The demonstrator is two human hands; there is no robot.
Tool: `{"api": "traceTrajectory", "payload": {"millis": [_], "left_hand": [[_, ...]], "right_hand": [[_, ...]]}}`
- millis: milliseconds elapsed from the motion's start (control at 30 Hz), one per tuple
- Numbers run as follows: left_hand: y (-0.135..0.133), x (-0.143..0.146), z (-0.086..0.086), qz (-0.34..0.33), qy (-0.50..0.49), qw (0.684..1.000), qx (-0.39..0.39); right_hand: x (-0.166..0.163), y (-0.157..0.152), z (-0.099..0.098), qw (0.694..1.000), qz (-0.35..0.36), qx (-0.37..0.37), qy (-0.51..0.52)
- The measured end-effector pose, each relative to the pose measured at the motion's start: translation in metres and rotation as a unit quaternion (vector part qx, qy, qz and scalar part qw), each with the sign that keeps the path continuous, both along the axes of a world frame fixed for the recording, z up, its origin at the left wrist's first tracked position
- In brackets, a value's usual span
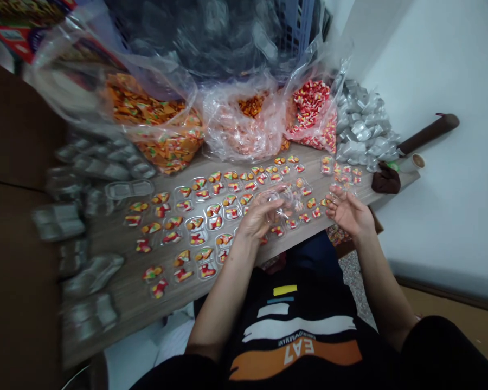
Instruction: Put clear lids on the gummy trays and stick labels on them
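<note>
My left hand (260,216) is closed on clear plastic packs (287,197), their edges shiny and blurred above the table. Over the right part of the table, my right hand (352,212) has its palm turned up and its fingers loosely apart. Its fingertips are near small filled packs, and whether they touch clear plastic is hard to see. Rows of open two-part clear packs (195,230) lie around my hands. They hold small red, yellow and orange pieces, some shaped like pizza slices.
At the back of the wooden table (117,238) stand a bag of orange pieces (162,130), a crumpled clear bag (244,127) and a bag of red-white pieces (313,116). Empty clear packs (361,127) are heaped at right, others at left. A cup (412,162) stands near the right edge.
</note>
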State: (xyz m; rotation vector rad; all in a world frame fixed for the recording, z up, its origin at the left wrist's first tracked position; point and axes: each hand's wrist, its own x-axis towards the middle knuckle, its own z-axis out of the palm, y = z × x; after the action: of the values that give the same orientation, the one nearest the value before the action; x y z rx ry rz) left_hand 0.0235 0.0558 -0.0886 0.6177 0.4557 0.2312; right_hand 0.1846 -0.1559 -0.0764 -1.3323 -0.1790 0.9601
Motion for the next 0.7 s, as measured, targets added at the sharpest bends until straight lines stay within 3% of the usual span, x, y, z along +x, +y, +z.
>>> {"api": "traceTrajectory", "payload": {"millis": [200,300,400,533,700], "left_hand": [[0.0,-0.005,-0.001,-0.005,0.002,1.0,-0.001],[0.0,-0.008,-0.003,-0.007,0.004,1.0,0.006],[0.0,-0.011,-0.005,-0.009,0.005,1.0,0.012],[0.0,-0.016,-0.005,-0.006,0.005,1.0,0.014],[0.002,-0.022,-0.006,0.005,0.011,1.0,0.022]], "right_hand": [[0.001,-0.031,-0.012,0.996,-0.074,-0.021,-0.05],[-0.004,-0.035,-0.029,0.973,-0.148,-0.079,-0.159],[-0.014,-0.031,-0.048,0.895,-0.203,-0.193,-0.347],[-0.027,-0.027,-0.065,0.777,-0.179,-0.306,-0.52],[-0.035,-0.027,-0.076,0.707,-0.157,-0.37,-0.582]]}}
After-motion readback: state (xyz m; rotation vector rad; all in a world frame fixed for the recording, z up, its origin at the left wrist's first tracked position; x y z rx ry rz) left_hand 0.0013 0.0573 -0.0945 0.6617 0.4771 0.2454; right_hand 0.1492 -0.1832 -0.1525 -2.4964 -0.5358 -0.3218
